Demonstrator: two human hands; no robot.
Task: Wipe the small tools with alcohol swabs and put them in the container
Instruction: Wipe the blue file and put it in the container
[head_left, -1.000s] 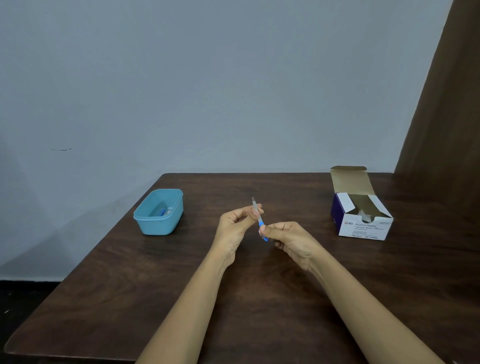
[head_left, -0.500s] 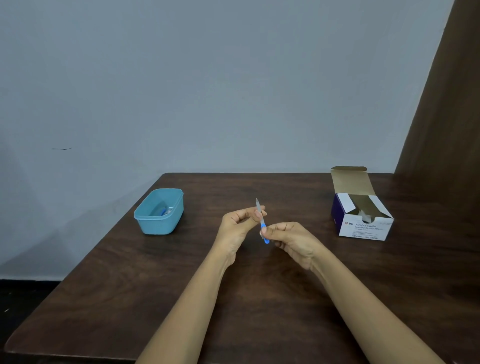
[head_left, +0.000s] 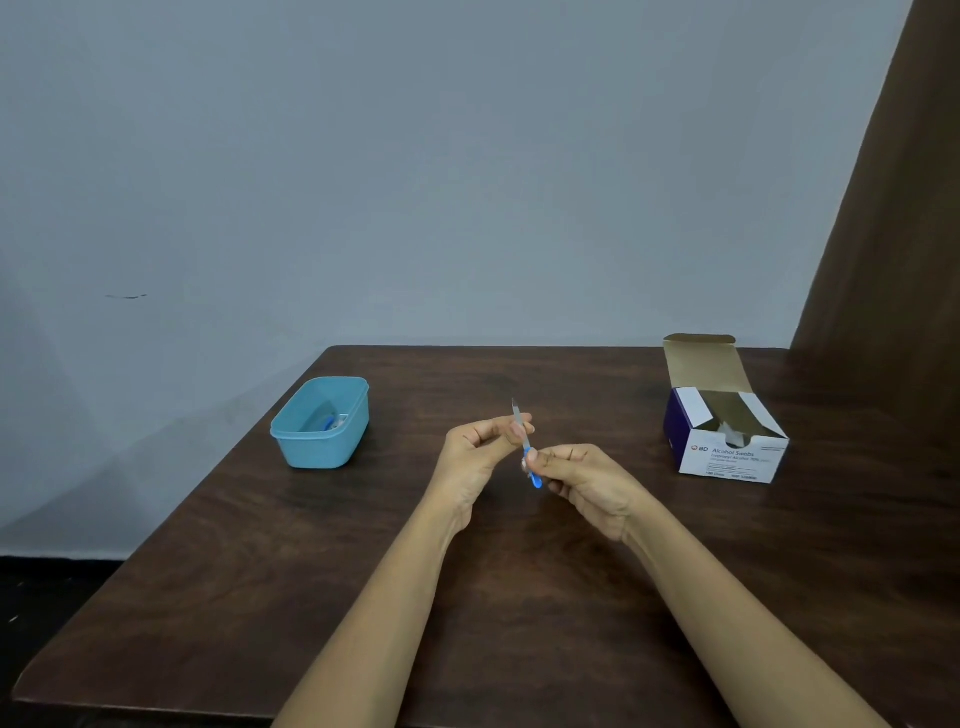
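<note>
Both my hands pinch one slim tool, held tilted above the dark wooden table (head_left: 535, 623).

My left hand (head_left: 480, 441) nips the blade and my right hand (head_left: 582, 478) the handle of the small tool with a thin grey metal blade and blue plastic grip (head_left: 525, 441). It looks light, stiff, slick and sharp-tipped, so the handle seems the safest hold. The pale blue plastic tub (head_left: 322, 452) sits well apart on my left, and the open cardboard box of alcohol swabs (head_left: 727, 460) on my right.
</note>
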